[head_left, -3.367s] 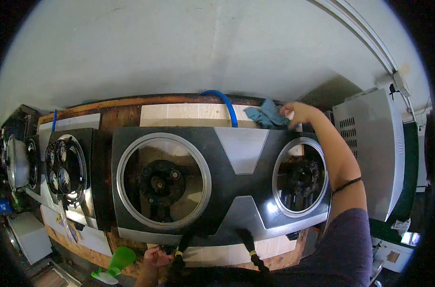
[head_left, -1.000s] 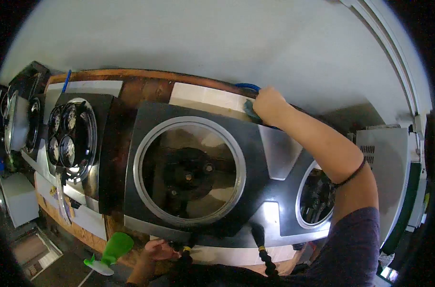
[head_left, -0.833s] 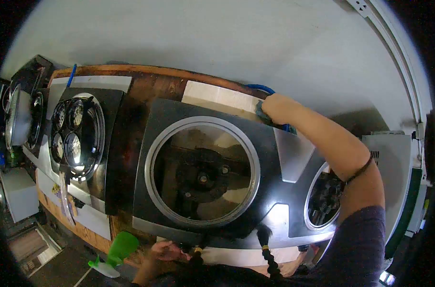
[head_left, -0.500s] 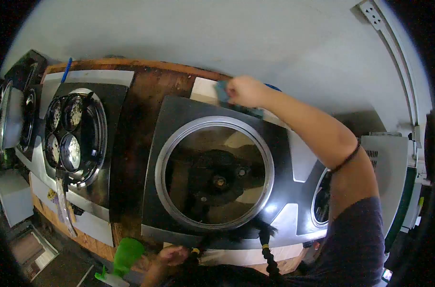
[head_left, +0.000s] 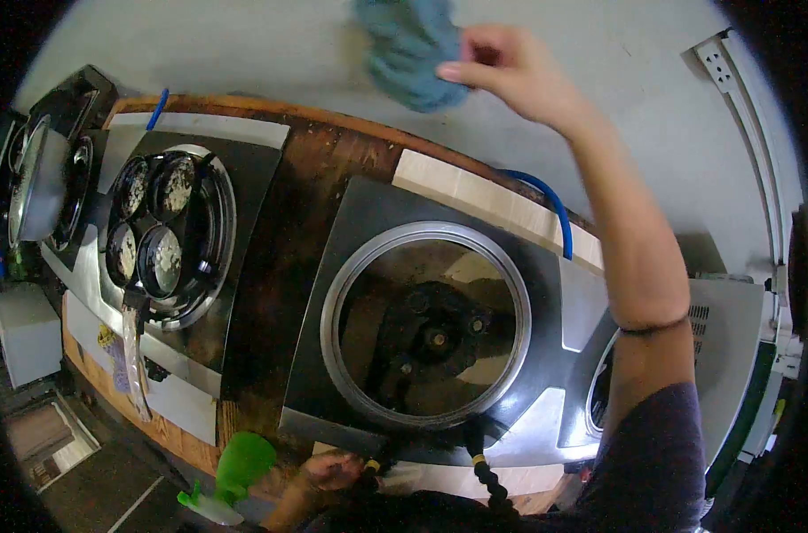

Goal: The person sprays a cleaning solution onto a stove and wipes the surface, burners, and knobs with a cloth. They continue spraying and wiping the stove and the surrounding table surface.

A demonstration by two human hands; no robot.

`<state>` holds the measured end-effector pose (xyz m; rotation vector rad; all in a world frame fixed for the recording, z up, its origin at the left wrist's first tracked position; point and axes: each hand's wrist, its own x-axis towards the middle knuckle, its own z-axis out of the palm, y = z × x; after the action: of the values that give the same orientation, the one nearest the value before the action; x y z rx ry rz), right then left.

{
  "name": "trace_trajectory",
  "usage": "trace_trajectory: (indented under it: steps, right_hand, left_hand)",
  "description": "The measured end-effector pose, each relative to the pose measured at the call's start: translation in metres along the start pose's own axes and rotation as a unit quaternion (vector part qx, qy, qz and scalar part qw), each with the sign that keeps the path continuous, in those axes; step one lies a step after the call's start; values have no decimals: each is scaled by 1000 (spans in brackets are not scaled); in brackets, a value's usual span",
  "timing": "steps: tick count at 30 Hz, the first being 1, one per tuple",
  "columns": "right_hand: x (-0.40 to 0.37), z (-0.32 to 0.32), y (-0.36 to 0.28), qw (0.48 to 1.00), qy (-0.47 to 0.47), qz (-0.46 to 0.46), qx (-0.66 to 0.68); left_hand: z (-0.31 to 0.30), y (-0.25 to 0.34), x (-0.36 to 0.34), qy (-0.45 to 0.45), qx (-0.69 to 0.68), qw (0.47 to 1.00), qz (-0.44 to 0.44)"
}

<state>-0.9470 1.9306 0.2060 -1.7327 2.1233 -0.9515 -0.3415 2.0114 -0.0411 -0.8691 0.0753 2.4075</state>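
Note:
High in front of the wall, my right hand (head_left: 510,75) pinches a blue-green cloth (head_left: 413,53) between thumb and fingers, and the cloth hangs clear of the counter. Below it lies a dark stove top (head_left: 351,231) with a round metal ring (head_left: 519,338) around an opening that shows a burner part inside. A pale wooden board (head_left: 475,195) runs along the stove's back edge. My left hand (head_left: 333,468) is low at the front edge, its fingers curled and partly hidden by a braid; whether it holds anything cannot be made out.
At the left, a second stove (head_left: 253,169) carries a pan with round hollows (head_left: 162,259). A green spray bottle (head_left: 244,462) is near the front edge, left of my left hand. Behind the board curves a blue hose (head_left: 555,204). A wall socket (head_left: 716,67) is at upper right.
My right hand has lifted the cloth up from the stove's back edge, and the wooden board and blue hose now show more. The view has shifted slightly.

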Motion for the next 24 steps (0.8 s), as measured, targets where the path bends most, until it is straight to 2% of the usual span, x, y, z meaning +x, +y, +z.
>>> trace_trajectory:
  steps: [1,3,5,7,9,11,12,13,15,18,21,23,24]
  right_hand:
    - [-15,-11,-5,999,2,5,-32]
    - [-42,-23,-9,993,-47,82,-76]
    - [-66,-11,11,973,-103,192,-79]
    - [-89,15,29,964,-145,211,-76]
    - [-106,50,69,965,-185,174,-60]
    - [-97,70,75,972,-189,136,-45]
    - [-89,82,75,974,-191,117,-36]
    - [-81,94,77,980,-174,86,-32]
    - [-59,117,80,989,-141,27,-25]
    - [-10,157,81,985,-157,-67,-37]
    - [34,186,58,975,-198,-55,-87]
    - [56,186,63,989,-111,-97,-16]
    - [73,169,56,992,-118,-18,40]
  left_hand:
    - [2,1,-1,-12,-1,1000,5]
    - [0,1,-1,-28,-8,999,17]
    - [-6,-4,-1,-44,-14,999,25]
    - [-15,-11,2,-66,-25,997,37]
    - [-19,-18,8,-97,-41,993,46]
    - [-10,-20,12,-116,-40,990,64]
    - [7,-13,11,-104,-20,992,74]
    - [33,3,5,-54,58,993,84]
    - [40,18,2,-82,63,993,58]
    - [43,27,-1,-126,68,990,12]
    - [0,-8,18,-127,-4,992,20]
    - [-39,-37,34,-108,-32,993,38]
    - [-40,-39,33,-96,-24,994,37]
